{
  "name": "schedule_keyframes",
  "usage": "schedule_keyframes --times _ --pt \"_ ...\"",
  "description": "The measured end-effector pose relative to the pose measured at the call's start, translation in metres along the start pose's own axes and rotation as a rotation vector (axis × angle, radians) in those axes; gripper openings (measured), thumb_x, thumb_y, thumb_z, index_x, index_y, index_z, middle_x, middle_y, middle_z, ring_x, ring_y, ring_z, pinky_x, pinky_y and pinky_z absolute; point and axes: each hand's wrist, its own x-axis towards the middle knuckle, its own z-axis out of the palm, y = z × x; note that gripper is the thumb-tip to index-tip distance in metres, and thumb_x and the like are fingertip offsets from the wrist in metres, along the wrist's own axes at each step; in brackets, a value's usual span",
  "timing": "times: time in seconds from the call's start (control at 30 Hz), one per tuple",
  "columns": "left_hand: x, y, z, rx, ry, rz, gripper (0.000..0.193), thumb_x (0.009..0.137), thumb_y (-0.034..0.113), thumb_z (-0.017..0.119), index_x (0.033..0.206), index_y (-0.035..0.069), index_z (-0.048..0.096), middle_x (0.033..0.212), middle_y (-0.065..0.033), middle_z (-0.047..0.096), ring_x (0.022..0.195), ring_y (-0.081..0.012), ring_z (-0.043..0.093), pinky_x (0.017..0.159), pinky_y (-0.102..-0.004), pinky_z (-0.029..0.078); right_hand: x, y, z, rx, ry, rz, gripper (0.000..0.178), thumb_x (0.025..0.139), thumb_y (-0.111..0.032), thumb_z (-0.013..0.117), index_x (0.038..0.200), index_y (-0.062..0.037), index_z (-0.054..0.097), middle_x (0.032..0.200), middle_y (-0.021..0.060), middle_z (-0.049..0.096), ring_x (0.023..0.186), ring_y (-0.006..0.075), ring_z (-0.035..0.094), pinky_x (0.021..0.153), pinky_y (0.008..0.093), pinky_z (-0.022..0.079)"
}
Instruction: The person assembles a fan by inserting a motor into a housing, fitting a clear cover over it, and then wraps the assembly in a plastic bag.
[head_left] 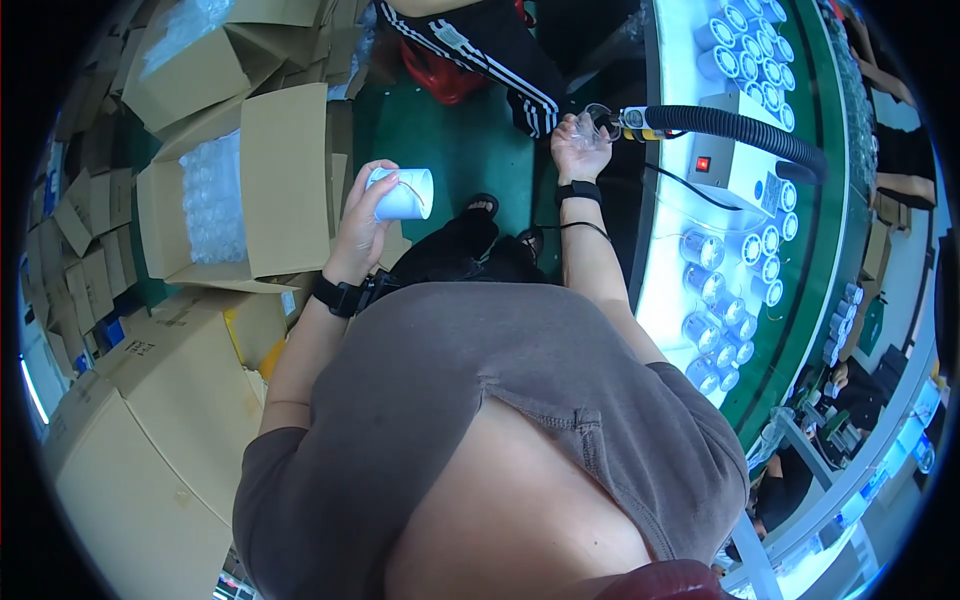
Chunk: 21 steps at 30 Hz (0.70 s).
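Observation:
My left hand [358,222] is wrapped round a white cylinder [408,196], which lies on its side in front of my body; a thin wire or string shows against it. At the edge of the bench, my right hand [580,158] is closed on a clear cup-shaped plastic piece [594,118], palm turned up. That piece sits right at the metal and yellow end [634,122] of a black corrugated hose [735,124]. Whether the two touch, I cannot tell.
On my right, a lit white bench [668,205] carries a box-shaped machine [738,160] with a red switch, several white cylinders [768,245] and clear-covered ones [703,285]. Left stand an open carton [285,180] of clear plastic pieces [213,198] and a large carton [150,400]. Another person's striped trouser leg [490,60] is ahead.

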Motion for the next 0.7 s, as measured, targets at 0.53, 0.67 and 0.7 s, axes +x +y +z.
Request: schedule_keyframes --times 0.53,0.67,0.7 --pt "0.029 -0.014 0.054 0.137 -0.169 0.079 0.027 0.076 0.02 0.06 0.095 0.006 0.047 0.088 -0.004 0.05 0.083 -0.0112 0.05 0.071 -0.0226 0.039 -0.171 0.032 0.13 -1.896 -0.282 -0.659 0.039 0.07 -0.02 0.066 0.102 -0.0047 0.05 0.099 0.0122 0.048 0.09 0.0207 0.05 0.073 0.0313 0.044" --pt "0.025 -0.025 0.072 0.202 -0.252 0.074 0.028 0.075 0.022 0.06 0.094 0.006 0.047 0.087 -0.0039 0.05 0.082 -0.0111 0.05 0.071 -0.0224 0.039 -0.19 0.035 0.137 -2.149 -0.609 -0.846 0.042 0.069 -0.018 0.068 0.104 -0.0054 0.048 0.106 0.0118 0.046 0.095 0.02 0.048 0.075 0.0306 0.044" --pt "0.022 -0.027 0.076 0.202 -0.259 0.07 0.028 0.075 0.022 0.06 0.094 0.006 0.047 0.087 -0.0039 0.05 0.082 -0.0111 0.05 0.071 -0.0224 0.039 -0.192 0.034 0.136 -2.153 -0.569 -0.811 0.044 0.069 -0.017 0.068 0.105 -0.0055 0.047 0.106 0.012 0.046 0.097 0.0205 0.048 0.076 0.0307 0.043"
